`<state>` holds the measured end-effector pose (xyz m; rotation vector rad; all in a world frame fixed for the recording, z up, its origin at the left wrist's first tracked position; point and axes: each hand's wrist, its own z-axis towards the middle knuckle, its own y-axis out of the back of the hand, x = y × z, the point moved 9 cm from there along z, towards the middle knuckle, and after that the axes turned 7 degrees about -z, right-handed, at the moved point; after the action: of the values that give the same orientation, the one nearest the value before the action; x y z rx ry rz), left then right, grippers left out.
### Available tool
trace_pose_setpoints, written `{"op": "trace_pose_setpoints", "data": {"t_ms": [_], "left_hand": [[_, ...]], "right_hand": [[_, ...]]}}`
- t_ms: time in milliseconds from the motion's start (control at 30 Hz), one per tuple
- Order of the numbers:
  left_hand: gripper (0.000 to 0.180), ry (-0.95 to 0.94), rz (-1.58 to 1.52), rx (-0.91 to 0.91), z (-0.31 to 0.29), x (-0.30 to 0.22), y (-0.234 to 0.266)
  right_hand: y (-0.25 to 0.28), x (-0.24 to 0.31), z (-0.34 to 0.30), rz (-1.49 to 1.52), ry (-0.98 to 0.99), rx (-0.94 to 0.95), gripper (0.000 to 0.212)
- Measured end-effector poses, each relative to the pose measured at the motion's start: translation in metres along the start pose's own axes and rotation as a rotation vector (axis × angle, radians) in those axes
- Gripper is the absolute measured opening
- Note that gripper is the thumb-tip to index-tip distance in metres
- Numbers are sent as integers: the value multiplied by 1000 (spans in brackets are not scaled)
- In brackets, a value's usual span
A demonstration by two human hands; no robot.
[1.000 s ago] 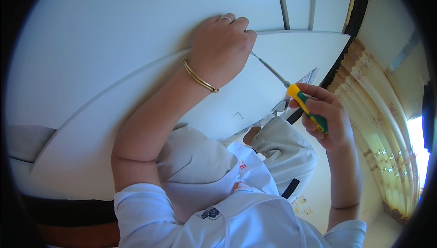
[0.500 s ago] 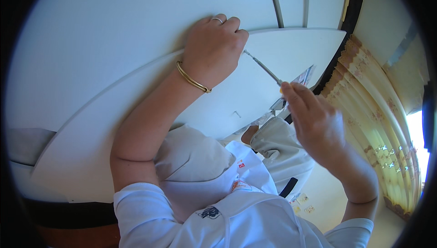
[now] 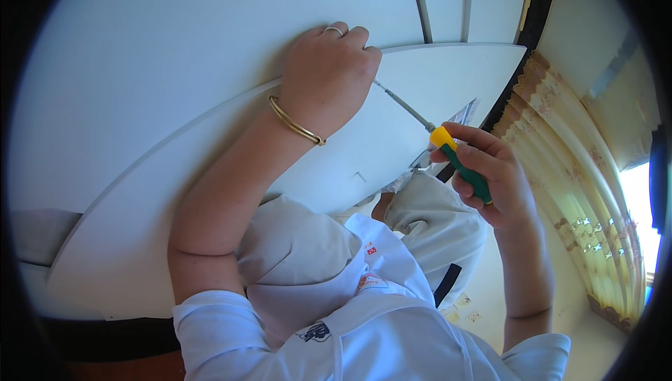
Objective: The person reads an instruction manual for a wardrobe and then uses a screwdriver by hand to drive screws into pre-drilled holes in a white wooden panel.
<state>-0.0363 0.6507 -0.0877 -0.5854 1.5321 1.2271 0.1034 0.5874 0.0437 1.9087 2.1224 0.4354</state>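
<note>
My right hand [image 3: 493, 171] is closed round the green and yellow handle of a screwdriver [image 3: 463, 171]. The metal shaft slants up and left across a white panel [image 3: 448, 73], and its tip ends beside my left hand [image 3: 332, 69]. That left hand, with a ring and a gold bangle at the wrist, rests with curled fingers at the panel's far edge. Its fingertips are turned away, so what they pinch is hidden. A small L-shaped metal piece [image 3: 359, 177] lies on the panel nearer to me.
A larger white board [image 3: 175, 31] stretches behind the panel. My legs in light trousers [image 3: 434, 223] are under and beside it. A clear plastic bag [image 3: 399, 183] is near my knee. Patterned yellow curtains [image 3: 574, 171] hang at the right.
My right hand has turned and shifted its hold, so the screwdriver's handle now shows. My left hand has stayed in place on the panel's edge.
</note>
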Motion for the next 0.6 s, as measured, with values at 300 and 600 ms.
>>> {"op": "trace_pose_setpoints", "data": {"t_ms": [300, 600], "left_hand": [[19, -26, 23, -22, -2, 2, -7], [18, -8, 11, -20, -1, 1, -9]], "right_hand": [[-19, 42, -19, -1221, 661, -294, 35], [-69, 41, -33, -1784, 829, -296, 40]]}}
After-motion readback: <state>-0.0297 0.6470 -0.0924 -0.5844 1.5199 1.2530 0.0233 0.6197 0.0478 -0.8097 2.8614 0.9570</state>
